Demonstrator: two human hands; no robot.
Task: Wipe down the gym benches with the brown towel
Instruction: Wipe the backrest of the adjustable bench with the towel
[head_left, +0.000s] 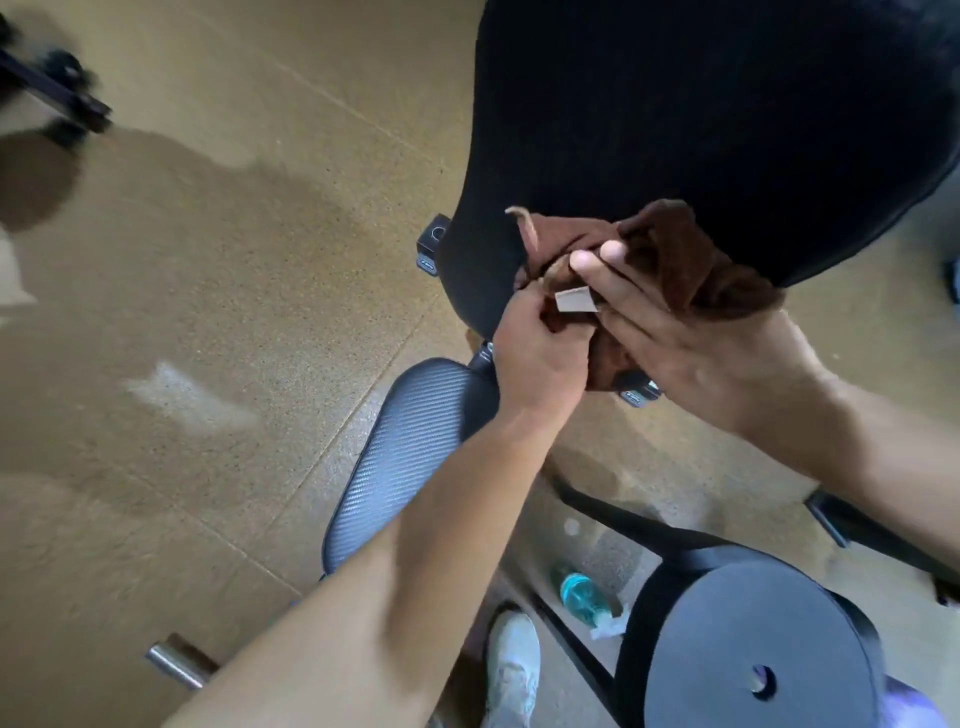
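The brown towel (670, 260) is bunched up between both hands, over the lower end of the bench's black back pad (701, 114). My left hand (535, 358) grips a fold of the towel with curled fingers. My right hand (670, 332) holds the bunch from the right, its fingers wrapped over the cloth, and a small pale tag (574, 300) shows between the hands. The bench's ribbed dark seat pad (410, 447) lies below and left of my hands, partly hidden by my left forearm.
A round black foam roller (753, 649) and the bench's black frame bars (649, 519) sit at bottom right. A teal water bottle (584, 592) lies on the tan floor. My shoe (511, 670) stands beside it. A metal bar end (171, 660) pokes in bottom left; black equipment (57, 93) top left.
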